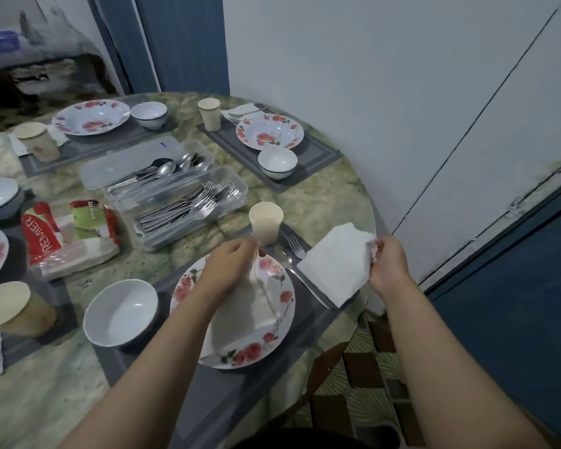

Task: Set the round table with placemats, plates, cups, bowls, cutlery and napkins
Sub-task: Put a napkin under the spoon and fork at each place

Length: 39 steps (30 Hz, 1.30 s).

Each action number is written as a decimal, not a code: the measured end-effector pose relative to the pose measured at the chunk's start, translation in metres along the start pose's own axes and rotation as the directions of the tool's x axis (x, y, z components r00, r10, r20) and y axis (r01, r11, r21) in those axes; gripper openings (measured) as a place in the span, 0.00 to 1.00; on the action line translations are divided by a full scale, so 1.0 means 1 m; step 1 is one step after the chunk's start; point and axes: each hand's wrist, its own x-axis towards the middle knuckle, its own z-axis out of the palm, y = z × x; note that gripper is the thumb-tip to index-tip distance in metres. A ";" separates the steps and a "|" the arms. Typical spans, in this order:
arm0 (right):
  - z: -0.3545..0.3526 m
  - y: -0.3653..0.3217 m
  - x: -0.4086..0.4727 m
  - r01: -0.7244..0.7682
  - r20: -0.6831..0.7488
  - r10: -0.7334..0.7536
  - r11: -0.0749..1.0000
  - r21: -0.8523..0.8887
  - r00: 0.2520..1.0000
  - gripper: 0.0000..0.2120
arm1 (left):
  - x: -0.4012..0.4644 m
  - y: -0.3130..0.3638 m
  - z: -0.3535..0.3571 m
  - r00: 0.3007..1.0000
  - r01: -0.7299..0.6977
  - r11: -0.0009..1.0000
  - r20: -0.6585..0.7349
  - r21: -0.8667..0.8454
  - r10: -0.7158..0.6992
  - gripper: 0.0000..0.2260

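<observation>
White paper fills both my hands: my right hand (387, 265) pinches one white napkin (336, 265) by its right corner, holding it flat and tilted above the near right edge of the round table (321, 202), over the lower part of a fork (296, 246) and a spoon (302, 278) that lie on the grey placemat (227, 393). My left hand (229, 268) has its fingers closed on the top of a second napkin (256, 306), which hangs down over the floral plate (240, 319) at the near setting. Left of that plate, on the same mat, stands a white bowl (121, 313); a cream paper cup (265, 222) stands just beyond the plate, near the fork's tines.

In the middle of the green marbled tabletop sits a clear cutlery tray (172, 192) holding spoons in the far section and forks in the near one. To its left lies an opened red and green serviette pack (68, 234).

At the far right, another grey mat carries a floral plate (269, 131), a white bowl (277, 162) nearer to me, a paper cup (209, 114) to the left and a napkin (242, 111) behind. At the far left a third setting shows a plate (91, 117), a bowl (149, 115) and a cup (38, 140). More dishes crowd the left edge, partly cut off.
</observation>
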 end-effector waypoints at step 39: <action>0.040 0.030 0.063 0.381 0.374 0.073 -0.184 -0.906 0.924 0.08 | 0.053 0.026 0.179 0.917 0.397 0.680 -0.233 0.616 -0.324 0.14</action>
